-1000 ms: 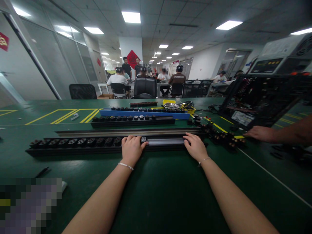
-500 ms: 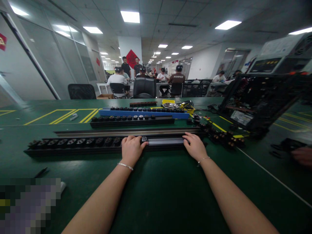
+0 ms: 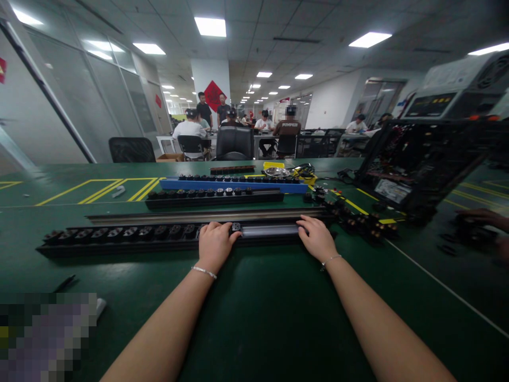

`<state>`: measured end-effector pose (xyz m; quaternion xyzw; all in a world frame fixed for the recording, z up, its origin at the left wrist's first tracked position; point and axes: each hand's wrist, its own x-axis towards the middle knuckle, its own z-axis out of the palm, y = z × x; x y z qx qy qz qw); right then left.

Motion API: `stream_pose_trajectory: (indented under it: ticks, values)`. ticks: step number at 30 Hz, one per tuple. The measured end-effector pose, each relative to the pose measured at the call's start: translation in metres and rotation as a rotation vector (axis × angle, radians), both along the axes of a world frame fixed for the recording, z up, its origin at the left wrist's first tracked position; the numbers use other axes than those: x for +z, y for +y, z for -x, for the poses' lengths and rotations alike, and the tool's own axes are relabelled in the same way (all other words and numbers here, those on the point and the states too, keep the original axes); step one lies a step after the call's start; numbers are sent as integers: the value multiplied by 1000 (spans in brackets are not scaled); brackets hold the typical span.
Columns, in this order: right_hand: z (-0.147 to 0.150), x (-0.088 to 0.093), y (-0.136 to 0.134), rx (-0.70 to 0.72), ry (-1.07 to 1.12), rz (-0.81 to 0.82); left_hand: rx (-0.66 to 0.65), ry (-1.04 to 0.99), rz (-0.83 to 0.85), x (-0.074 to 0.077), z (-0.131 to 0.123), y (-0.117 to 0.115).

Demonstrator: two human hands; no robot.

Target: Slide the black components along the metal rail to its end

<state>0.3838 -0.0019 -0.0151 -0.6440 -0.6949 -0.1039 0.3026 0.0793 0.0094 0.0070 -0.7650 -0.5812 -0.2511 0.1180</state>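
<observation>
A long black rail (image 3: pixel 119 248) lies crosswise on the green table, with a row of black round socket modules (image 3: pixel 130 233) seated along its left part. My left hand (image 3: pixel 214 245) is closed over the row's right end, its thumb beside the last module (image 3: pixel 236 227); the palm hides part of the rail. A bare, shiny stretch of channel (image 3: pixel 269 231) runs between my hands. My right hand (image 3: pixel 318 240) has its bent fingers and thumb on the rail near its right end. Just behind lies a second long rail (image 3: pixel 159 217).
Farther back are a shorter black rail (image 3: pixel 214 197) and a blue rail (image 3: pixel 234 185), both with modules. Loose modules (image 3: pixel 374 225) are heaped on the right, near an opened equipment case (image 3: pixel 413 159). Another person's hand (image 3: pixel 483 216) is at far right. A pen (image 3: pixel 64 283) lies left.
My hands keep their hold on the rail with no clear movement. The other person's hand at far right has moved up, by a dark object. The view has shifted slightly.
</observation>
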Motion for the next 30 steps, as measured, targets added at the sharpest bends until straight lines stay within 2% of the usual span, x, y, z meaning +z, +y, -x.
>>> stream_pose_trajectory:
  ticks: [30]
  values:
    - [-1,-2,1,1,13,-9,-106,-41,-9,-8,-4,2]
